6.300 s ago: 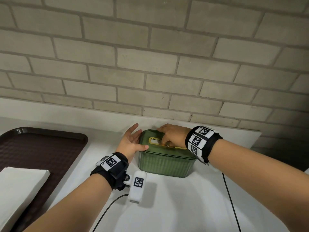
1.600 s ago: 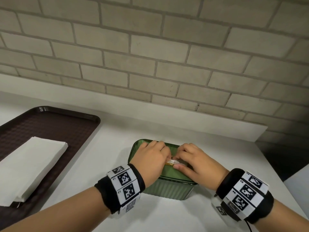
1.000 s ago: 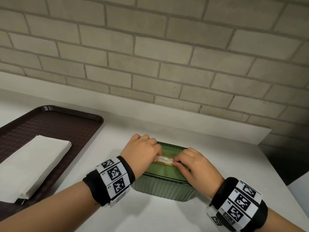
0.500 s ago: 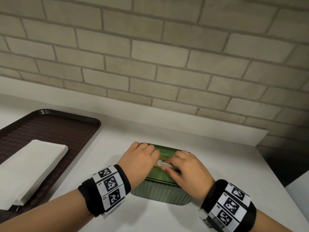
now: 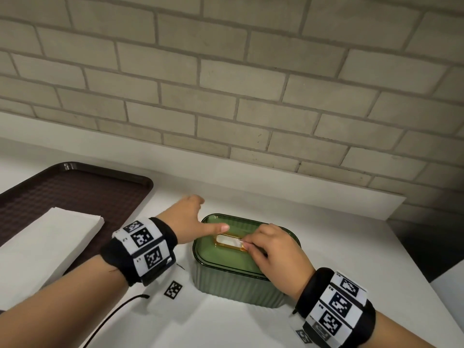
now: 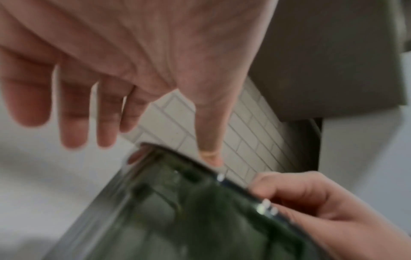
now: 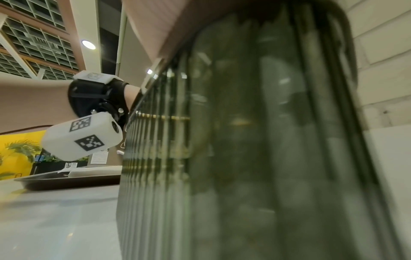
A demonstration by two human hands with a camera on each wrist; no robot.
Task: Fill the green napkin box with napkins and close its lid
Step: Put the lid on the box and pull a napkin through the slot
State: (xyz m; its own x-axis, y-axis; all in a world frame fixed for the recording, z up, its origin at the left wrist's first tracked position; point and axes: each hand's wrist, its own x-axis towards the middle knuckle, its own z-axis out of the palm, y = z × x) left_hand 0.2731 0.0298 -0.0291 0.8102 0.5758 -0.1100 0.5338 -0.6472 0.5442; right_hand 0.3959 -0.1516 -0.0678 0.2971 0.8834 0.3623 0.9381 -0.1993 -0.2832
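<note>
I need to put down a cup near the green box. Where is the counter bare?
Bare counter lies right of the box, and behind it up to the wall ledge. Crowded: the tray with napkins at left, and both hands at the box.

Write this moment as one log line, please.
green napkin box: lid on | right hand: pinching napkin at slot | left hand: open beside box

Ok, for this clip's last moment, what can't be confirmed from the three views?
- How full the ribbed green napkin box is: tinted walls, blurred in both wrist views.
- Whether the right hand actually pinches the white napkin in the gold-rimmed slot: its fingers cover the spot in the head view.
- Whether the lid is fully seated: hands cover part of the rim.
- The white napkin stack on the brown tray: cut off by the left edge.
</note>
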